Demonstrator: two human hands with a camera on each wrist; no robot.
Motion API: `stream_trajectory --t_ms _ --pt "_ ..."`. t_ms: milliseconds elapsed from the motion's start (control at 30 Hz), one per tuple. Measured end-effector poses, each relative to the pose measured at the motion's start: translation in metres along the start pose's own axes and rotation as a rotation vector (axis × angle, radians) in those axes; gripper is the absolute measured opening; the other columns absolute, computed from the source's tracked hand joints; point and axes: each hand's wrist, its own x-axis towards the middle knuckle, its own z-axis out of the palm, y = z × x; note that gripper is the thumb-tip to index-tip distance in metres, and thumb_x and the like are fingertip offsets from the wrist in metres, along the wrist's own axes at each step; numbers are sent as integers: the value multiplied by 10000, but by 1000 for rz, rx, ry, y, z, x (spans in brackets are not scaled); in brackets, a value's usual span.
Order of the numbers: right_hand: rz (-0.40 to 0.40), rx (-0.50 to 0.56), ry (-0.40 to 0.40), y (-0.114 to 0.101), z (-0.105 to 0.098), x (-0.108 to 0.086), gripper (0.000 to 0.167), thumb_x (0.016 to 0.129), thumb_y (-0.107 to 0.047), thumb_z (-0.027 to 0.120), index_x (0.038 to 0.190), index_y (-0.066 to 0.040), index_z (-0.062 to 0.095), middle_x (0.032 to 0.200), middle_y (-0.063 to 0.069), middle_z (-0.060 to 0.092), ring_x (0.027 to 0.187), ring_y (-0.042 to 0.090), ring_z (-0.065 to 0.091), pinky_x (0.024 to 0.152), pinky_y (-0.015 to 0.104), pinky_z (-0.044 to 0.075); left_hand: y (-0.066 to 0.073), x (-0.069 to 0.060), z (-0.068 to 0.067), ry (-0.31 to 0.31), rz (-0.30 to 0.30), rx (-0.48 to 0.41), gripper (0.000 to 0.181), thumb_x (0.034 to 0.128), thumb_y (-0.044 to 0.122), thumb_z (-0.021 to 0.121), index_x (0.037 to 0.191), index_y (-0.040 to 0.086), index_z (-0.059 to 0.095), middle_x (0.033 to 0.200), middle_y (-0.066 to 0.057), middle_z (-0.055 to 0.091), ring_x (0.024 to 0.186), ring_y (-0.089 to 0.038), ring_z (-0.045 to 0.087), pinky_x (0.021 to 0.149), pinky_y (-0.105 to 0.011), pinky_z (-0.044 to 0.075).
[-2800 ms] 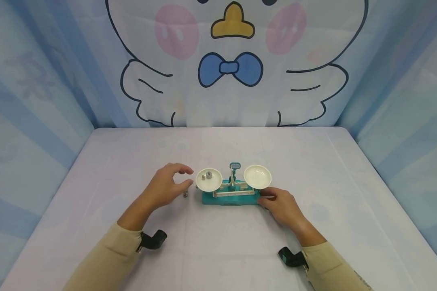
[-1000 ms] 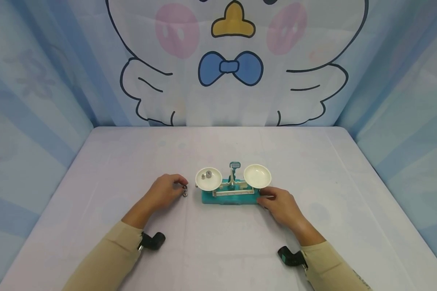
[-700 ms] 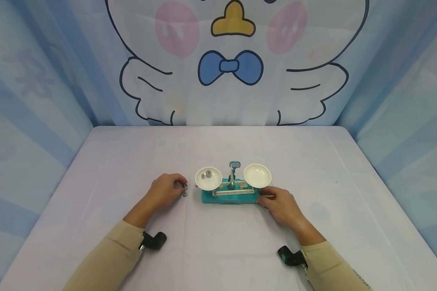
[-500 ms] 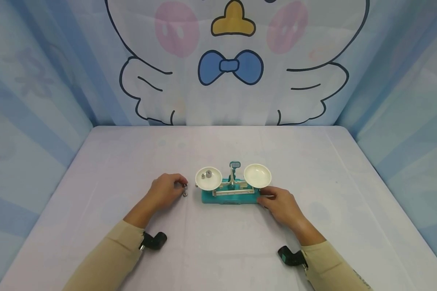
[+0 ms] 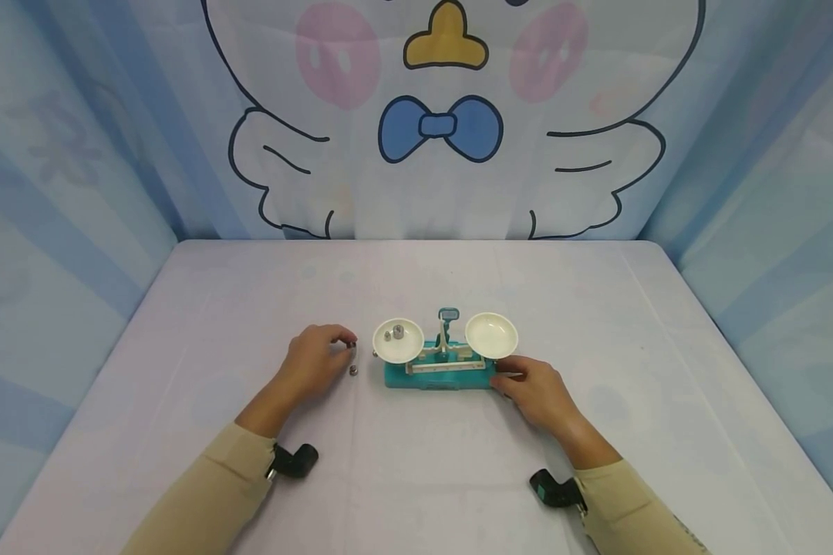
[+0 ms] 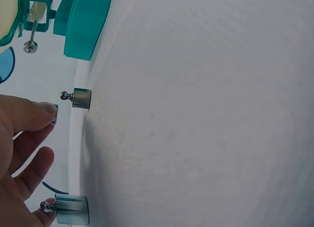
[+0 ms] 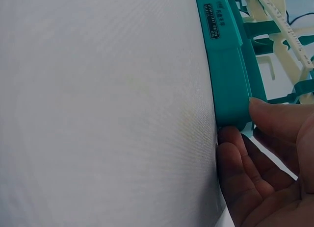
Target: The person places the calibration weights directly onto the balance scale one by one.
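Note:
My left hand point(image 5: 314, 356) pinches a small metal weight point(image 6: 54, 114) between thumb and fingers, left of a balance scale point(image 5: 439, 378) with a teal base. Below that hand, a knobbed metal weight point(image 5: 353, 371) stands on the table. A larger knobbed weight point(image 6: 72, 210) shows by the lower fingers in the left wrist view; the hand hides it in the head view. Two weights point(image 5: 399, 331) of unequal size sit in the scale's white left pan point(image 5: 397, 353). My right hand point(image 5: 536, 389) grips the right end of the base, thumb on its upper edge.
The scale's white right pan point(image 5: 491, 336) holds nothing visible. A pale cloth covers the table point(image 5: 416, 462). Behind it hangs a printed curtain point(image 5: 440, 193), with blue curtains at both sides.
My left hand first drew back from beside the left pan to the weights on the table. Now it has lifted one small weight slightly. My right hand stays at the base.

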Motion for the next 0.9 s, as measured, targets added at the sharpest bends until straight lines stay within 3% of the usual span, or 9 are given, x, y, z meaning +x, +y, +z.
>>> stream_trajectory --t_ms 267,467,633,900 --pt "10 1 0 0 1 1 364 938 -150 664 1255 30 652 1234 182 666 1092 335 655 826 421 561 12 -6 -10 16 7 -3 219 946 103 675 1155 58 719 1171 -127 679 1171 -339 565 1007 -518 448" --pt "1 8 -2 0 1 -1 362 948 -139 657 1265 34 644 1244 188 660 1102 337 654 848 429 558 26 -10 -20 45 89 -25 233 944 121 689 1166 60 721 1155 -106 690 1128 -312 577 967 -503 473" --pt "1 4 -5 -1 1 -1 365 950 -141 653 1271 31 640 1252 188 656 1114 345 646 862 442 553 43 -11 -26 51 124 -36 252 946 151 690 1183 69 717 1172 -86 691 1170 -296 562 995 -501 464" --pt "-11 1 -5 0 0 1 364 949 -140 646 1270 31 641 1250 191 656 1111 349 646 846 436 557 61 -6 -25 65 237 -35 179 913 135 732 1087 100 755 1117 -53 709 1107 -264 582 944 -469 490"
